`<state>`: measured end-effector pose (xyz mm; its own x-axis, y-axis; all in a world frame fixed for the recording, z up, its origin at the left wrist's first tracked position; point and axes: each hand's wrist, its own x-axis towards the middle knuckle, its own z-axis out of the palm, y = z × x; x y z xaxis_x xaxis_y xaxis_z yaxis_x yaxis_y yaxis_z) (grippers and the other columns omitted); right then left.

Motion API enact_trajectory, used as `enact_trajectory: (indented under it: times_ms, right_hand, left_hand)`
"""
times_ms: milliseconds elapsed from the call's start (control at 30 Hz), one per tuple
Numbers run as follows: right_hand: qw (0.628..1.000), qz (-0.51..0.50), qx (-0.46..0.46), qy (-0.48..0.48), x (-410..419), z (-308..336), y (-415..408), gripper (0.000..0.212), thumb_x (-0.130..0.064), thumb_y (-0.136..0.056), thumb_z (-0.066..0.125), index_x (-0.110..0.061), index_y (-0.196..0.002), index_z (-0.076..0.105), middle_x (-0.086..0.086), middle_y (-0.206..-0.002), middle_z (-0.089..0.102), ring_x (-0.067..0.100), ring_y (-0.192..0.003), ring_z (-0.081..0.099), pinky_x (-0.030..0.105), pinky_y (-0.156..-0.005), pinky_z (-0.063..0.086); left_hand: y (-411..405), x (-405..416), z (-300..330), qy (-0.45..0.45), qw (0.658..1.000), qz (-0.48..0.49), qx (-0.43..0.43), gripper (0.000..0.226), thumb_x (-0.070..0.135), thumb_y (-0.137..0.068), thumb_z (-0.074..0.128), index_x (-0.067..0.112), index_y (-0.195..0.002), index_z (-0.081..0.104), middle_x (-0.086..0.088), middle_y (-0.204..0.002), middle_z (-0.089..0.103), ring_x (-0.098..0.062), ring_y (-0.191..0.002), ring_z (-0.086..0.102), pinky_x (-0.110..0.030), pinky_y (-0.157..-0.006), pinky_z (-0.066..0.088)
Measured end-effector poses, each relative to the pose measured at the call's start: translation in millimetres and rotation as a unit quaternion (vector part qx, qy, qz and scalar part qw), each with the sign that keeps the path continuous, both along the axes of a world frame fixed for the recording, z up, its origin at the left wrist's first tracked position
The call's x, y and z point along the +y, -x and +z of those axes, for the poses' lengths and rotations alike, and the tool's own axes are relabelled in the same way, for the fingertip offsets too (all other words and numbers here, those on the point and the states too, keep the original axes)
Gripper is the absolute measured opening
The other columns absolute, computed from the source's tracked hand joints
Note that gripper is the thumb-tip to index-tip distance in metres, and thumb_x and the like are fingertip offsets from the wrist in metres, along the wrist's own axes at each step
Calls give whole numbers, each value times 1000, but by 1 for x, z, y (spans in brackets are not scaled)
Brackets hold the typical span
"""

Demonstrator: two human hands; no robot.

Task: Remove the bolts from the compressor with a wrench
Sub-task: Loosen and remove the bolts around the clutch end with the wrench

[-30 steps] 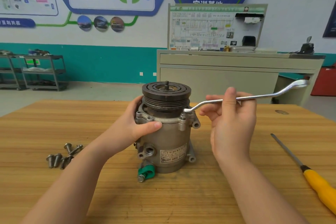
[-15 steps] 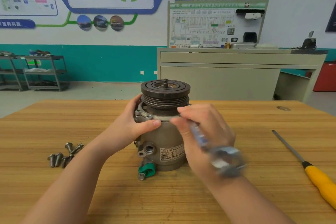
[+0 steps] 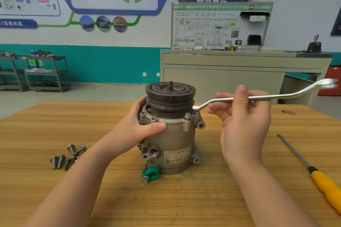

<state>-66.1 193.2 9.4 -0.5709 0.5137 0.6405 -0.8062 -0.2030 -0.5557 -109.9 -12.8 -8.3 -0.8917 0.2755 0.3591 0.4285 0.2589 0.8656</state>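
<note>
Grey cast metal forms the compressor (image 3: 170,145), which stands upright near the middle of the wooden table (image 3: 203,199), between the two hands. The left hand (image 3: 142,125) grasps its upper flange from the left, thumb laid across the near side. The right hand (image 3: 243,125), just right of the compressor, holds the silver wrench (image 3: 262,96) by its shank, thumb up in front and fingers curled behind. The wrench's near end sits on a bolt at the flange's right side; its far end points right and away. Another bolt (image 3: 187,116) stands in the flange nearer the camera. A dark grooved pulley (image 3: 170,96) tops the body; a label and a green cap (image 3: 151,173) show lower down. Loose bolts (image 3: 67,156) lie left; a yellow-handled screwdriver (image 3: 313,169) lies right.
</note>
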Motion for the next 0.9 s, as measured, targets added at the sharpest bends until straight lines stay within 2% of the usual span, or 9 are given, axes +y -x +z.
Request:
enact_trajectory:
  times_ms: [133,233,300,400,467,600,733,800,900]
  right_hand:
    - [991,-54,53,-112,-11,-3,-9,15,-35,-95,54,-42,-82,52,4,-78,70,19,-54,68,27,-55,55]
    - [976,-93,91,-177,-13,-7,-11,10,-42,-97,52,-45,-87,52,2,-77,68,12,-56,66,23,-59,52]
    - [965,-109,113,-210,-14,-10,-11,13,-45,-98,48,-36,-91,53,1,-72,62,9,-56,62,20,-59,49]
    - [940,-124,144,-282,-18,-14,-13,36,-39,-102,41,-9,-89,55,-4,-68,55,9,-58,58,21,-57,48]
    - [932,-131,139,-307,-22,-18,-15,41,-40,-103,39,-6,-89,56,-4,-66,57,8,-57,60,25,-54,49]
    - [944,-146,134,-263,-25,-22,-17,28,-43,-100,45,-19,-88,54,-8,-63,63,1,-61,65,12,-65,48]
    - [953,-168,120,-223,-17,-18,-15,24,-35,-95,58,-22,-76,52,-5,-58,64,-1,-63,65,8,-68,45]
    - [962,-184,57,-193,-15,-16,-13,35,-39,-92,58,-19,-65,51,5,-60,59,5,-59,60,8,-62,43]
    - [976,-162,-77,-123,-13,-13,-9,50,-50,-98,42,-15,-62,47,9,-65,52,15,-57,52,10,-51,40]
  left_hand:
    - [0,0,-1,4,1000,4,3,102,59,-54,78,41,-141,27,31,-121,48,25,-97,52,-2,-71,46]
    - [0,0,-1,4,1000,0,3,107,62,-50,77,39,-143,27,29,-123,50,21,-101,53,-4,-73,47]
    - [1,0,-1,3,1000,0,4,108,63,-49,76,38,-143,28,28,-124,51,19,-103,54,-4,-74,48]
    - [1,-1,-2,2,1000,-1,1,110,62,-49,77,37,-145,27,26,-125,51,16,-105,54,-6,-75,49]
    - [1,0,-2,0,1000,-2,0,111,62,-49,77,37,-145,27,25,-126,51,14,-106,55,-7,-75,49]
    - [0,0,-1,4,1000,2,2,106,65,-47,75,43,-138,26,31,-121,47,22,-101,52,-2,-72,46]
    - [1,0,-1,8,1000,0,-4,112,65,-47,76,40,-144,25,27,-126,49,12,-108,54,-7,-76,49]
    - [1,0,-1,3,1000,-5,-1,108,63,-48,76,40,-142,27,27,-125,50,18,-104,54,-6,-74,49]
    - [0,1,0,3,1000,-2,-1,106,62,-48,79,42,-138,27,29,-123,48,24,-98,52,-2,-71,46]
